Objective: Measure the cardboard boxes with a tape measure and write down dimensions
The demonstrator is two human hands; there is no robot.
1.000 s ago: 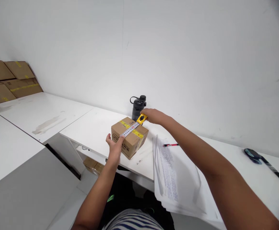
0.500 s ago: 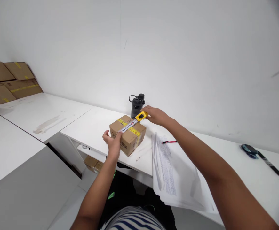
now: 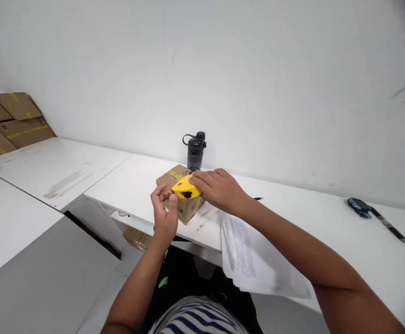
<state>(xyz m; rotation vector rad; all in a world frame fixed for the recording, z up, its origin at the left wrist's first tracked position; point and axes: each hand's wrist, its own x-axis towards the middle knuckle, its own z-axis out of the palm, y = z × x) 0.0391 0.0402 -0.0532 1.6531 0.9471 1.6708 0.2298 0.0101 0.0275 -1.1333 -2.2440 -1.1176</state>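
Blade of pale metal, printed with black numerals, no longer lies across the top of the brown cardboard box banded with yellow tape (image 3: 186, 211) — half a second ago it ran over that face, its near part under our left thumb. We now see only the yellow plastic tape-measure case with a red dot (image 3: 184, 186), turned so that its side faces us, and no length of blade that we can make out. In our judgement that breaks off the reading along this line: as things stand, no figure can be set against the box's edges.

Our right hand (image 3: 219, 190) is clasped around the right end of the case, holding it above the box. Our left hand (image 3: 165, 215) has come to the left tip of the case, fingers curled and thumb standing clear; whether it pinches the blade's end or merely brushes the case, we cannot tell.

The box has kept its place on the white tabletop (image 3: 136, 183), just in front of the black screw-top bottle with a loop handle (image 3: 196, 150). To its right, the loose white printed sheets (image 3: 258, 260) hang over the front edge — untouched by either hand.
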